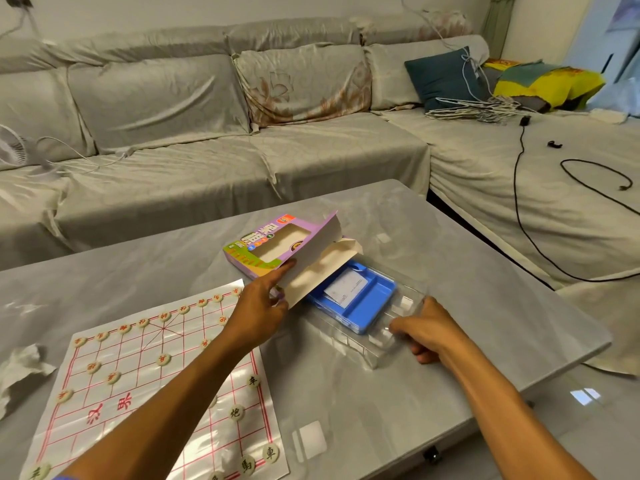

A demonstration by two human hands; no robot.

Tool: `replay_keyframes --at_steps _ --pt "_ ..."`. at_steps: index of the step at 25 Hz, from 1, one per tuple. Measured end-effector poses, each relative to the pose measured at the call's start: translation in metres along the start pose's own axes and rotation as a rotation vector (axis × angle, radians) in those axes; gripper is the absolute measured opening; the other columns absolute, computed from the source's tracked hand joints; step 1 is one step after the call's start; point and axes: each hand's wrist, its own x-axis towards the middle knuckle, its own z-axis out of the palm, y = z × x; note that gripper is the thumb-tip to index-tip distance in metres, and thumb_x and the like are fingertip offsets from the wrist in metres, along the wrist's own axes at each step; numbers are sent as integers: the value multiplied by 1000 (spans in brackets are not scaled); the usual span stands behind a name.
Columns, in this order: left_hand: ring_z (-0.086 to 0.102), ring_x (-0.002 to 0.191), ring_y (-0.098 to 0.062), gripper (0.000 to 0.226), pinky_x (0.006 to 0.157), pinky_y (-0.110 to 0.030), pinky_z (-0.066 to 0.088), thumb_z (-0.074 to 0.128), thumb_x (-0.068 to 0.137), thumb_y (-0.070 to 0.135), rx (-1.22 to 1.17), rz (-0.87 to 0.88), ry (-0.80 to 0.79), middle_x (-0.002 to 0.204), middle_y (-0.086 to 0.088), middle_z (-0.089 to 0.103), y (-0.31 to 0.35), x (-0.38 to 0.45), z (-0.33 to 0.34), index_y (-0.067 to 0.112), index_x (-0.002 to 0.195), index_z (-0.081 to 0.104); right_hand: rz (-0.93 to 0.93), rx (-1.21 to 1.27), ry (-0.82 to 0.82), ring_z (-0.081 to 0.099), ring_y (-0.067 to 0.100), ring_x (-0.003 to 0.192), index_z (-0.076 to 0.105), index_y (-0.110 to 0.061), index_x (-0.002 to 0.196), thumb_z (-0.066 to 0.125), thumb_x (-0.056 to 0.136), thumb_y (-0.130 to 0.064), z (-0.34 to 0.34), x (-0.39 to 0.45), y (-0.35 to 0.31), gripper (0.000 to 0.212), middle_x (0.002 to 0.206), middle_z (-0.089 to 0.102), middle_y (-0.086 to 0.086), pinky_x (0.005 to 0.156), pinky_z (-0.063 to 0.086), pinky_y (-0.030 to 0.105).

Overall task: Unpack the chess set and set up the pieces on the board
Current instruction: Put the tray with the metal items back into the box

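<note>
A white paper board (145, 368) with red grid lines lies on the grey table (485, 306) at lower left. Several round cream pieces (163, 359) with red or black characters stand on it. My left hand (258, 306) grips the open end flap of a purple cardboard box (277, 244). A blue plastic tray (367, 303) holding a white slip of paper sticks halfway out of that box, inside a clear plastic cover (398, 327). My right hand (427, 329) pinches the near end of the clear cover.
A crumpled white tissue (20, 368) lies at the table's left edge. Behind the table runs a long covered sofa (207, 150) with a small fan (12, 147), a blue cushion (443, 74), hangers and black cables (519, 209).
</note>
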Motion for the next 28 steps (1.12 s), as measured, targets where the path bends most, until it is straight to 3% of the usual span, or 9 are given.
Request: replay_keyframes --at_steps 3,5,8,10,12,15,20,22,28 --pt "37 132 -26 71 101 -37 43 60 88 -3 7 -3 5 147 3 34 1 1 -1 33 144 35 -47 -165 217 68 28 66 55 -19 94 62 68 -34 4 5 6 31 79 68 7 56 57 33" --pt "38 131 -25 70 100 -35 44 59 87 -3 19 27 14 147 2 35 0 1 -4 32 143 36 7 96 276 68 31 61 63 -9 86 59 70 -24 -8 7 6 22 72 67 11 61 61 43" --pt "38 130 -26 70 99 -35 44 59 87 -3 33 30 32 148 0 34 -1 6 -4 32 144 36 140 551 126 68 33 58 57 0 83 49 75 -1 -23 2 7 12 73 60 16 53 58 38" --pt "42 122 -22 71 96 -32 44 58 87 -4 37 5 41 146 -1 35 -2 10 0 33 144 35 175 685 52 67 33 60 54 -3 79 43 72 2 -25 -2 7 14 73 64 15 44 44 24" --pt "43 107 -15 71 87 -25 43 55 88 -5 39 -6 52 141 -2 40 -2 13 6 34 144 35 157 769 25 63 27 49 52 -4 79 39 69 4 -29 -7 9 19 58 64 9 38 32 19" --pt "45 98 -13 70 81 -22 39 52 88 -6 43 -19 54 133 -5 47 0 17 16 32 144 35 99 849 52 50 19 36 52 -4 87 35 69 6 -44 -9 15 28 45 57 4 34 25 15" --pt "49 104 -16 69 83 -23 40 54 88 -4 30 9 50 136 -5 48 2 16 25 32 144 36 66 932 0 46 17 40 55 -8 98 36 54 2 -62 -14 18 49 63 64 7 32 24 17" --pt "52 105 -16 71 85 -23 44 56 88 -3 1 30 9 138 -3 47 0 14 29 36 143 35 84 949 -19 49 15 36 54 -9 100 36 57 3 -59 -16 16 48 72 60 9 31 25 17" --pt "50 112 -17 67 89 -20 42 56 87 -1 -47 76 13 139 1 46 -1 10 29 34 142 38 129 922 50 54 16 37 54 -7 95 36 72 3 -55 -16 9 32 63 62 7 37 28 17"
